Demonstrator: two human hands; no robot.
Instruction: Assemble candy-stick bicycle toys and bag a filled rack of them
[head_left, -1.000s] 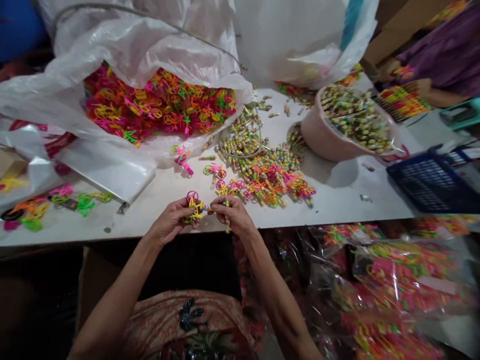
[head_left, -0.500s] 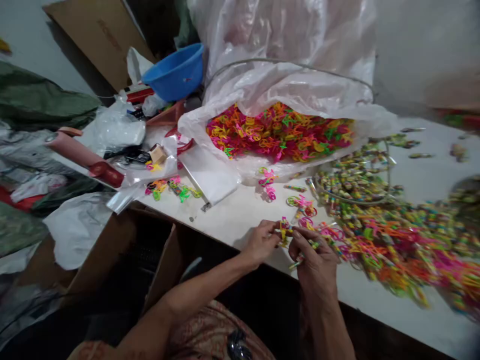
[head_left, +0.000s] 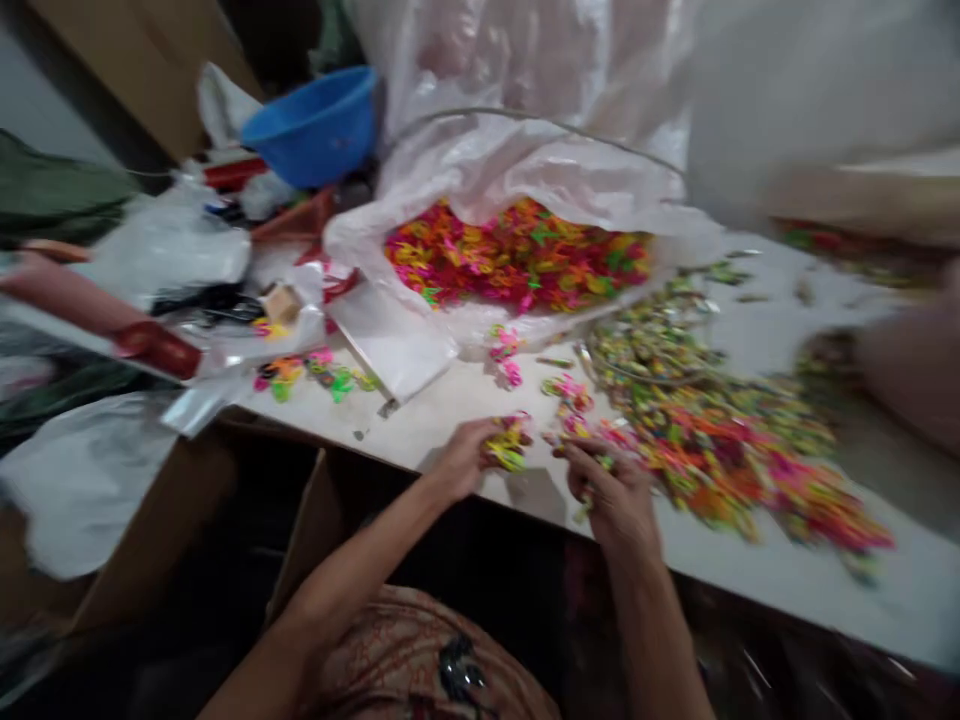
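My left hand [head_left: 463, 458] is closed on a small yellow and pink plastic toy [head_left: 508, 447], held just above the front of the white table [head_left: 420, 430]. To its right, my right hand [head_left: 619, 495] has its fingers curled around a small slim greenish tube [head_left: 585, 510], mostly hidden and blurred. A gap separates the two hands. Beyond them lie loose pink plastic toys [head_left: 505, 355] and a few more pieces [head_left: 570, 392]. At the right spreads a heap of bright plastic pieces [head_left: 720, 470] beside a pile of small multicoloured wrapped tubes [head_left: 652, 345].
A large white plastic bag [head_left: 442, 150] full of colourful plastic pieces stands open at the back. A blue basin [head_left: 315, 130], clear bags [head_left: 180, 240] and a flat white packet [head_left: 401, 345] are to the left. Below the table edge is an open cardboard box [head_left: 300, 530].
My hands have moved apart; the yellow and pink toy stays in my left hand. The camera view has turned, and a blurred pinkish shape now shows at the right edge.
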